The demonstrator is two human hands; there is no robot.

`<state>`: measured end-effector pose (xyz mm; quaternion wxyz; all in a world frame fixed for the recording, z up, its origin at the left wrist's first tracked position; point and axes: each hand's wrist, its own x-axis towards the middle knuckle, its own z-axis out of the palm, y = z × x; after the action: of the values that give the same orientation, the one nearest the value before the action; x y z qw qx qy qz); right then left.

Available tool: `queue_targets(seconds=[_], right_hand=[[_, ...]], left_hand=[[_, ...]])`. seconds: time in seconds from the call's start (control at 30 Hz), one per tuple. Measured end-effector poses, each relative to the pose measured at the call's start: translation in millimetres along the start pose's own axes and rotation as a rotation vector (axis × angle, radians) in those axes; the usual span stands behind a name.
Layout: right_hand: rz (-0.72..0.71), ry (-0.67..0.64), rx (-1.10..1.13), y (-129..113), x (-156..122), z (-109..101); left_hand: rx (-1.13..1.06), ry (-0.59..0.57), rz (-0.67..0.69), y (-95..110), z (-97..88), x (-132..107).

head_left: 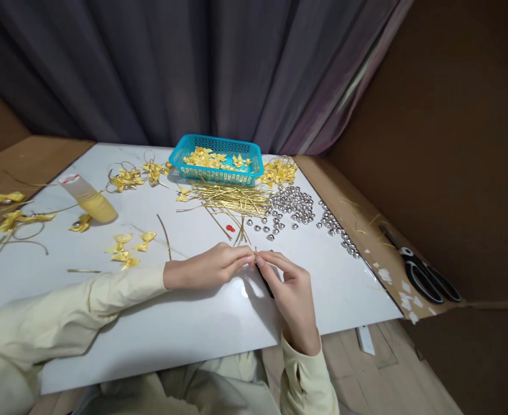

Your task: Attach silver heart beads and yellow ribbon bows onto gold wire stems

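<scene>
Both hands meet fingertip to fingertip just above the front half of the white tabletop (219, 317). My left hand (217, 265) reaches in from the left, its fingers pinched together. My right hand (291, 288) comes from the right with thumb and fingers pinched too. Whatever lies between the fingertips is too small to make out. Below the right fingers shows part of a thin black object (268, 285), mostly hidden by that hand. Beyond the hands lie a pile of gold cords (232, 199) and a small red piece (230, 229).
A blue basket (259, 167) of yellow ribbon bows stands at the back. Silver beads (292, 204) spread on the right, with black-handled scissors (422, 276) past the edge. On the left are a tilted yellow bottle (94, 202) and loose yellow bows (124, 256).
</scene>
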<state>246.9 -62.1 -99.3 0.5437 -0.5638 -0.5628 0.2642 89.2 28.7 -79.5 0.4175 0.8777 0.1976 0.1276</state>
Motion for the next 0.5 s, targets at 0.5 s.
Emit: queue_targets(seconds=[0.5], right_hand=[[-0.132, 0.082, -0.167, 4.7, -1.6, 2.5]], left_hand=[[0.187, 0.098, 0.008, 4.8, 0.3, -2.0]])
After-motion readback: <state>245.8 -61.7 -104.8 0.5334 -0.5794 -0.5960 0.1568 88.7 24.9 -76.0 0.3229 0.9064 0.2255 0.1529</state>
